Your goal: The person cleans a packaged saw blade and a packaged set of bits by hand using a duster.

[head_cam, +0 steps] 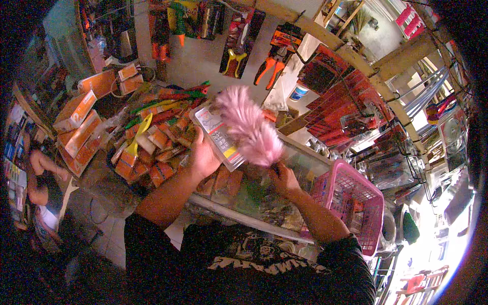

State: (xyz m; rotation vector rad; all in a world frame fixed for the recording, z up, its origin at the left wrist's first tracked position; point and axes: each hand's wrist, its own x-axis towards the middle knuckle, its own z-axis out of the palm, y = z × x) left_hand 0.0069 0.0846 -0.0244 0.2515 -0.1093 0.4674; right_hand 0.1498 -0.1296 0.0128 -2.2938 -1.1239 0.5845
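Upright in my left hand [206,156] is a clear blister pack [219,137] with printed card, held by its lower left edge. A fluffy pink duster [251,129] lies across the right side of the pack, its fibres slightly blurred. My right hand [284,177] is closed around the duster's handle end, just below the fluff; the handle itself is mostly hidden. Beneath both hands is a glass-topped display counter [263,213]. To the left of my left hand, a heap of orange-packed goods [160,143] includes a yellow-handled tool [141,133].
A pink plastic basket [375,190] stands at the right of the counter. Orange boxes [82,129] are stacked at the left. Carded pliers [272,66] and other packaged tools hang ahead. Another person's arm [47,166] shows at the far left.
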